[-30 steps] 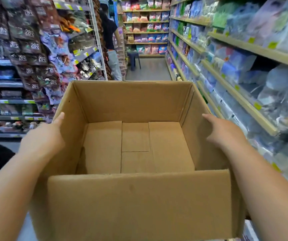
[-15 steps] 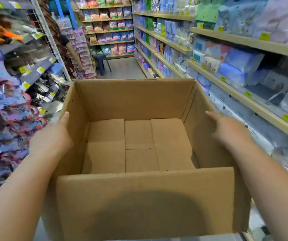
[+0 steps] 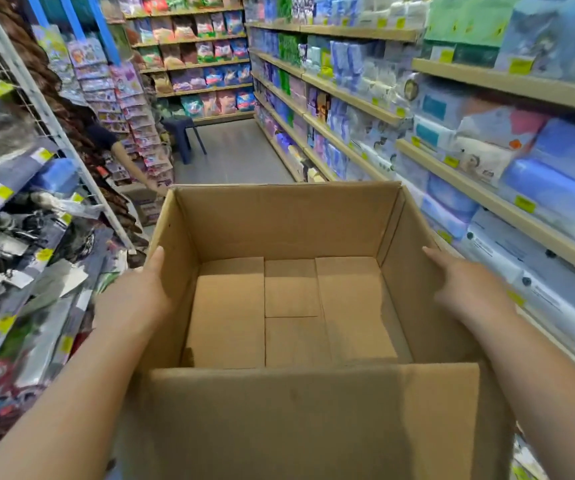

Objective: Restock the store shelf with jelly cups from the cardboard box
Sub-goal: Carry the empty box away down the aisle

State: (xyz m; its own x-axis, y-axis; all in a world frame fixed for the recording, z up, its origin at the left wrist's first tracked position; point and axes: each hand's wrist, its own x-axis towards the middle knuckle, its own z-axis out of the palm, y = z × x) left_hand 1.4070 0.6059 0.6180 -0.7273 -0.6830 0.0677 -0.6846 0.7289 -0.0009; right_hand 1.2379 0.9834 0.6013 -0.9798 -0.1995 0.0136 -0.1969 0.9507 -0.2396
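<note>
Open brown cardboard box (image 3: 314, 420), upright, empty

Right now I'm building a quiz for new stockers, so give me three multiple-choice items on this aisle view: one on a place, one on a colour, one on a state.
1. Where are the two hands?
A. Both inside the box
B. One on each outer side wall of the box
C. Both on a shelf

2. What colour is the stool at the far end of the aisle?
A. Dark blue
B. Red
C. White

3. What state is the box in?
A. Taped shut
B. Open and full of cups
C. Open and empty

Answers:
1 B: the left hand and the right hand press flat on opposite outer walls of the cardboard box.
2 A: the stool beside the far shelves is dark blue.
3 C: the top is open and only the bare bottom flaps show inside.
</note>
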